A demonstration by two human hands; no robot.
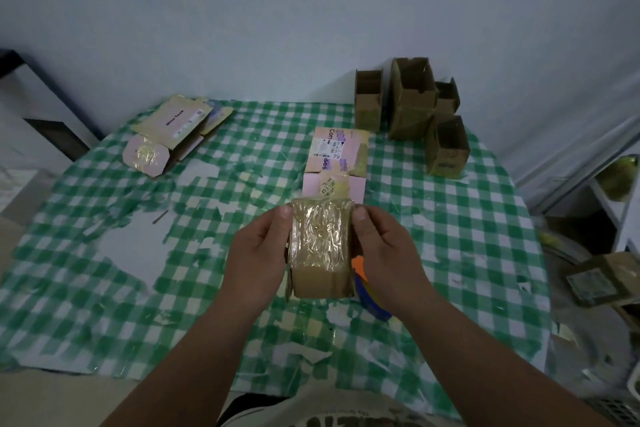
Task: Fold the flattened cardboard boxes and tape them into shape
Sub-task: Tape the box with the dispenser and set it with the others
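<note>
Item held: small cardboard box (321,250), brown, its upper face covered in wrinkled clear tape. Long axis runs away from the person, far end toward the wall; it is raised just above the worktop (450,253) at centre, near the front edge.

Grip: left hand (258,253) on the box's left side, thumb lying along the far left corner, fingers curled under. Right hand (388,250) on the right side, thumb at the far right corner, fingers wrapped beneath. Both grips closed round the box.

Below the right hand: an orange and blue object (367,291), partly hidden; what it is cannot be told.

Just beyond the held box: pink flattened box (334,163) with labels and tape patches, lying flat, long axis also running away from the person.

Far left: flattened boxes (173,132), tan and pink, overlapping in a loose pile.

Far right, by the wall: four formed boxes (412,104), brown, standing upright with open tops, clustered together.

Worktop covering: green and white checked cloth, torn in patches.
</note>
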